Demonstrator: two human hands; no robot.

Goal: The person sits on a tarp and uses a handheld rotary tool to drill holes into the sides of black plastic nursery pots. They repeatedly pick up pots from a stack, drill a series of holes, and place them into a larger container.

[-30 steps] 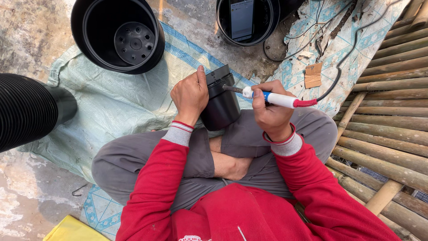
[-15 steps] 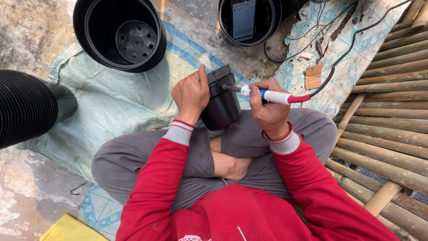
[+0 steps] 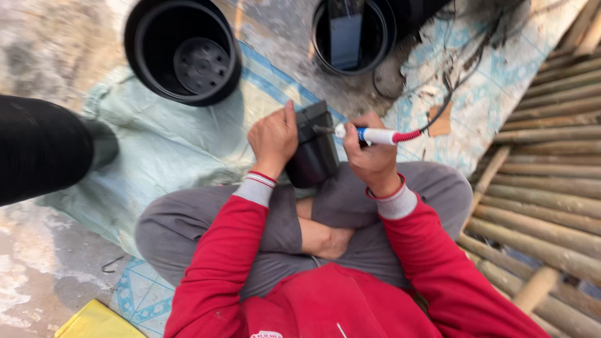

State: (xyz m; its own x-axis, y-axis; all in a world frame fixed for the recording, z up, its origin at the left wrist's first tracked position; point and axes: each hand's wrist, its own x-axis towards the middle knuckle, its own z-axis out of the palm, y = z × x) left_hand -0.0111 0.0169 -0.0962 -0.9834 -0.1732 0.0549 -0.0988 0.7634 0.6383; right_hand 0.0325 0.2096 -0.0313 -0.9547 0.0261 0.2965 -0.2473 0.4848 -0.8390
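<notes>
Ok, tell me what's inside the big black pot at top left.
The big black pot shows only its own round, perforated base, with nothing lying on it. Part of the inner wall on the near side is hidden by the rim.

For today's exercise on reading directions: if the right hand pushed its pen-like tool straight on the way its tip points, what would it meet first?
The right hand aims the tool leftward; its tip already seems to touch the small black pot, which the left hand holds.
</notes>
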